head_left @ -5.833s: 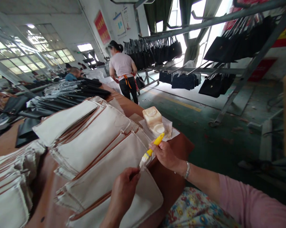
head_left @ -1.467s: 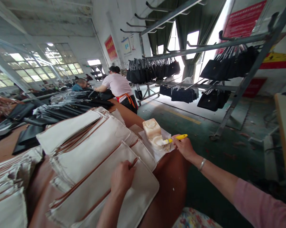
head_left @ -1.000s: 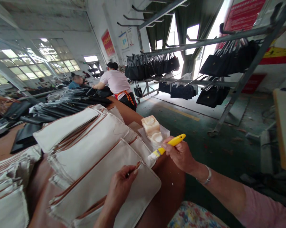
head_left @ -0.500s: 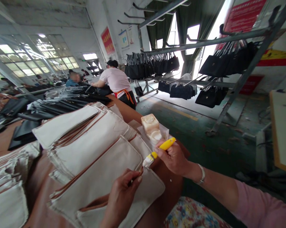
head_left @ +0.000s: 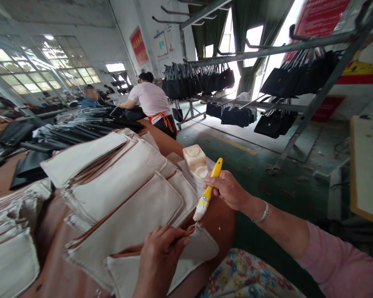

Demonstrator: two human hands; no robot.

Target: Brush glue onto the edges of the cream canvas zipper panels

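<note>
My right hand [head_left: 228,188] is closed round the yellow handle of a brush [head_left: 207,190]. White stuff coats its bristles, which point down at the corner of a cream fabric piece [head_left: 202,248] with brown edging. My left hand [head_left: 161,252] pinches the brown edge of that piece, just below and left of the bristles. Behind the brush stands a cream container [head_left: 195,159] on a white sheet, with white matter at its near end. More cream pieces [head_left: 127,211] lie overlapped to the left of my hands.
A second stack of cream pieces [head_left: 13,248] lies at the left of the brown table [head_left: 59,265]. Beyond are black bags in plastic [head_left: 81,126] and a person in a pink top [head_left: 151,99] bending over. A metal rack [head_left: 267,54] with black bags stands at the right.
The brush has turned more upright, its bristles now lower and a little to the right. The fabric piece under my left hand has shifted down and right, apart from the pile.
</note>
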